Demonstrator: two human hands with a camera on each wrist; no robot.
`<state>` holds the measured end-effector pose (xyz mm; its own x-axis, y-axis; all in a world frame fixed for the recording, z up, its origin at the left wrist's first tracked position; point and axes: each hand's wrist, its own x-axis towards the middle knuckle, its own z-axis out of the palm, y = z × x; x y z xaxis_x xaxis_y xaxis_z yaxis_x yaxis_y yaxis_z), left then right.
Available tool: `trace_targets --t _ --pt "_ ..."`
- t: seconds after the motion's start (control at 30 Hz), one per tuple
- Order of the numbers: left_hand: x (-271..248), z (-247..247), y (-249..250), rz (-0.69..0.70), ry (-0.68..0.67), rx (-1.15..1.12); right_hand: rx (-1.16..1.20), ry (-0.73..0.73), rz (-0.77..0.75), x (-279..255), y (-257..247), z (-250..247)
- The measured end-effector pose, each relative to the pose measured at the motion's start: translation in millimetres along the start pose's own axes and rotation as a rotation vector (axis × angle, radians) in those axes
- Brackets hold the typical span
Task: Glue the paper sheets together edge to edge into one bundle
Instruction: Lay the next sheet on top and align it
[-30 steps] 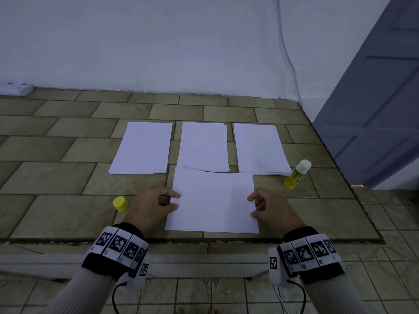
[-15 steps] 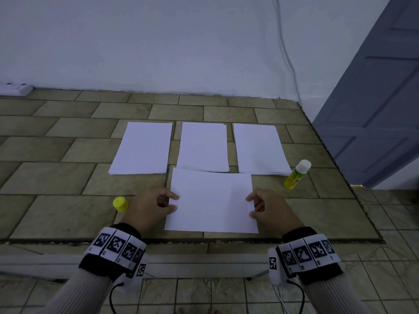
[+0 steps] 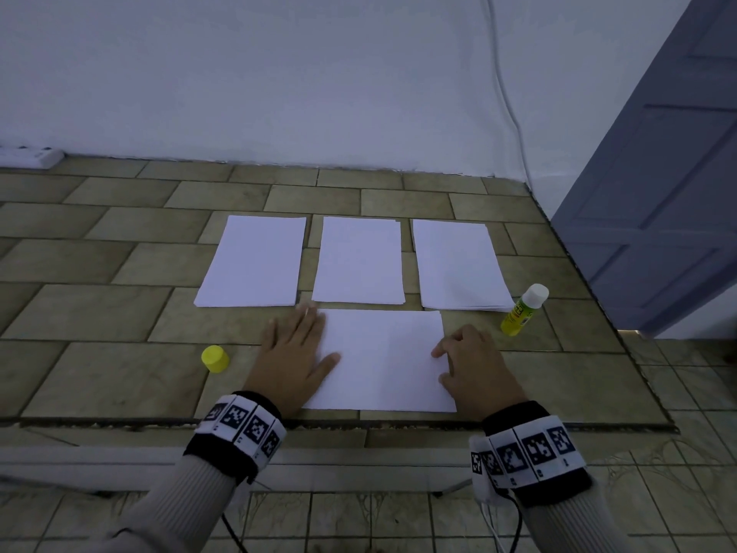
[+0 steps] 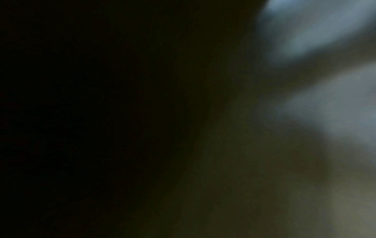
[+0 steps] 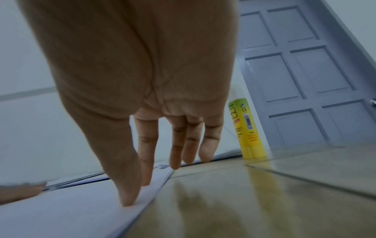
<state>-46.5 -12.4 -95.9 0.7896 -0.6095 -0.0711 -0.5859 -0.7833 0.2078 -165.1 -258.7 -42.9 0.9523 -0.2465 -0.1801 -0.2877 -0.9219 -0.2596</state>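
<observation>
White paper sheet [image 3: 383, 361] lies flat under my left hand [image 3: 293, 361], fingers straight, while my right hand [image 3: 474, 365] presses its other edge with extended fingertips.

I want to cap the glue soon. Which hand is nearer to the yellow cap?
Left. The left hand lies flat on the near sheet's left edge, just beside the yellow cap. The right hand rests on the sheet's right edge, far from it.

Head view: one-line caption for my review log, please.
Left hand pressed flat and right hand fingertips steady a paper sheet below three stacks, glue stick and yellow cap alongside.
</observation>
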Motion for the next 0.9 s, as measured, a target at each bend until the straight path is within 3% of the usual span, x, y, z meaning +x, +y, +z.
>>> trace_targets --t 0.33,0.47,0.67,0.8,0.9 --pt "-11.9 19.3 3.8 -0.005 0.054 0.058 0.047 -0.045 -0.302 14.7 -86.5 42.2" --pt "-11.5 20.5 2.5 0.017 0.098 0.046 -0.021 -0.021 -0.346 30.8 -92.9 62.2" --pt "-10.1 18.2 5.7 -0.046 0.050 0.097 -0.103 0.053 -0.182 29.1 -44.6 59.6" --pt "-10.6 20.0 3.9 -0.030 0.054 0.099 -0.122 0.059 -0.053 17.2 0.1 48.4" --pt "-9.0 17.6 2.9 -0.007 0.057 0.102 -0.194 0.057 -0.018 12.9 5.5 43.4"
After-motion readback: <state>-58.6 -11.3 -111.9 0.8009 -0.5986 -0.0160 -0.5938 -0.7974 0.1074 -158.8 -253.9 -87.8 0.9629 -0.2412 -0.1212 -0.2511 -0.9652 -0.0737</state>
